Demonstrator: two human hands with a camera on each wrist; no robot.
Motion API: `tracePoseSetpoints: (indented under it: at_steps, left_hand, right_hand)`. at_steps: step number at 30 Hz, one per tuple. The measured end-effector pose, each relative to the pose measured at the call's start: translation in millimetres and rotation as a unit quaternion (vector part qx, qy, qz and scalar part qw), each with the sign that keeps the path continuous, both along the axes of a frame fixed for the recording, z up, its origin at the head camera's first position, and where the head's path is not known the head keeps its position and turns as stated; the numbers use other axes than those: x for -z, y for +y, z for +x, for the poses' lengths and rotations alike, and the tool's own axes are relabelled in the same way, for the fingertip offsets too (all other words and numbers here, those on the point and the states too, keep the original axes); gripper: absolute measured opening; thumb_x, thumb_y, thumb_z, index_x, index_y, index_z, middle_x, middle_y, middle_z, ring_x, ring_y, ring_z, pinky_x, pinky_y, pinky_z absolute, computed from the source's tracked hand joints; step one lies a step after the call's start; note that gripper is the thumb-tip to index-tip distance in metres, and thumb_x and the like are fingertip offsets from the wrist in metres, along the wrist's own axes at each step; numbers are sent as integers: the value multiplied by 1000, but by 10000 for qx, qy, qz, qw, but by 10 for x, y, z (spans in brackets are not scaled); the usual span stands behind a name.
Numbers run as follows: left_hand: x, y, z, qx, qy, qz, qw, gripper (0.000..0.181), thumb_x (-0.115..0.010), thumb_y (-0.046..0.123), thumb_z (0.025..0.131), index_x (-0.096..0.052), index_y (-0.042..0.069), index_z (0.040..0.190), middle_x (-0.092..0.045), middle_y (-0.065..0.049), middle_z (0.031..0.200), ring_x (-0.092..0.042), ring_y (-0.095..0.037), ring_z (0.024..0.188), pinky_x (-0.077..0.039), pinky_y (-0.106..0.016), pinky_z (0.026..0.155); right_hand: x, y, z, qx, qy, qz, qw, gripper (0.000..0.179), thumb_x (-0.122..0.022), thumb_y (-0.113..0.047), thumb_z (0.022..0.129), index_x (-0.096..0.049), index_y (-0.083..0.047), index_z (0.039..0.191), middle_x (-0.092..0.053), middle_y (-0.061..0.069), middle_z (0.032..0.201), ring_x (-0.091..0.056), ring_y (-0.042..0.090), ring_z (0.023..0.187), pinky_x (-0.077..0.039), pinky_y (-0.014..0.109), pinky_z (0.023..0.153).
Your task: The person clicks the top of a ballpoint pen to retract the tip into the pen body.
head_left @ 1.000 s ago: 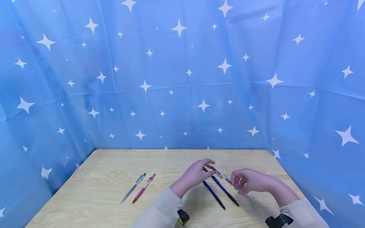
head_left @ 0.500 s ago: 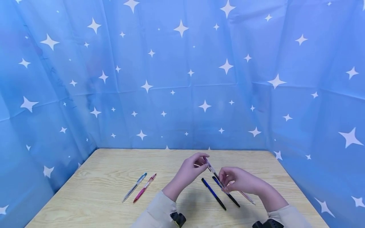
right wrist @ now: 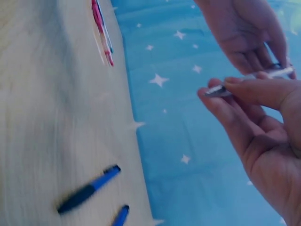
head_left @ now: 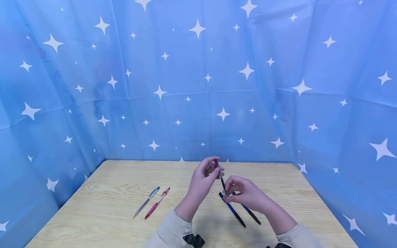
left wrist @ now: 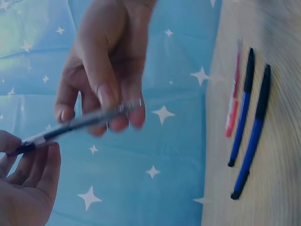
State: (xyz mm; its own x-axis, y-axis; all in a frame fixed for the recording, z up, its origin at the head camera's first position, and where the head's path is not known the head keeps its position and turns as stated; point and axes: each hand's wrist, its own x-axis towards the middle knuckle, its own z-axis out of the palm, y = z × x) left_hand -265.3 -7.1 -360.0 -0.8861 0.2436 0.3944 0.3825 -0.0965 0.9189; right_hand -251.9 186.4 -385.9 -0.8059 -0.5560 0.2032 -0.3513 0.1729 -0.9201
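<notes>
Both hands hold a clear-barrelled pen (head_left: 222, 179) with a dark purple end, raised above the table. My left hand (head_left: 198, 181) pinches the purple end between thumb and fingers. Lower on the barrel, the thumb and fingers of my right hand (head_left: 246, 194) pinch the clear end. In the left wrist view the pen (left wrist: 80, 123) slants between my left hand (left wrist: 28, 188) and right hand (left wrist: 110, 61). Beneath the right hand in the head view lie two blue pens with black grips; one blue pen (head_left: 237, 215) is the left of the pair.
On the left of the wooden table (head_left: 102, 206) lie a teal-tipped clear pen (head_left: 145, 202) and a pink pen (head_left: 157, 204), side by side. Another pinkish-red pen (left wrist: 233, 96) lies beside the blue pens. A starry blue curtain (head_left: 198, 103) surrounds the table.
Both hands have moved left and up with the clear pen, which now stands more upright. The right arm now covers the pinkish-red pen in the head view.
</notes>
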Motion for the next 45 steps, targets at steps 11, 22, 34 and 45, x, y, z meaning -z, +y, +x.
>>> tracePoseSetpoints:
  at_steps: [11,22,34,45]
  left_hand:
    - [-91,44,55,128,15,367,9992,40,-54,4,99,-57,17,137,-67,-16,108,-67,-32,95,-55,-35,84]
    - [-87,19,57,10,-213,563,9982,38,-56,4,99,-62,17,134,-69,-15,109,-68,-27,92,-56,-36,83]
    - [-92,-1,78,129,-429,663,9968,32,-59,4,97,-66,11,127,-69,-14,107,-68,-26,93,-56,-37,83]
    - [-125,-14,86,136,-422,656,9969,31,-58,3,97,-66,9,126,-69,-16,104,-70,-23,86,-56,-37,82]
  right_hand:
    - [83,-239,85,727,-114,-812,9940,20,-69,1,88,-52,3,97,-63,22,102,-67,33,96,-56,37,82]
    - [93,-391,153,1022,-452,-1183,9867,22,-70,3,86,-52,4,98,-61,24,104,-67,37,97,-56,38,83]
    - [80,-419,202,1196,-465,-1251,9838,22,-72,4,84,-53,4,96,-62,22,102,-68,35,94,-56,38,82]
    - [45,-385,233,966,-549,-1251,9859,25,-72,1,85,-53,6,100,-66,23,92,-68,35,94,-55,38,83]
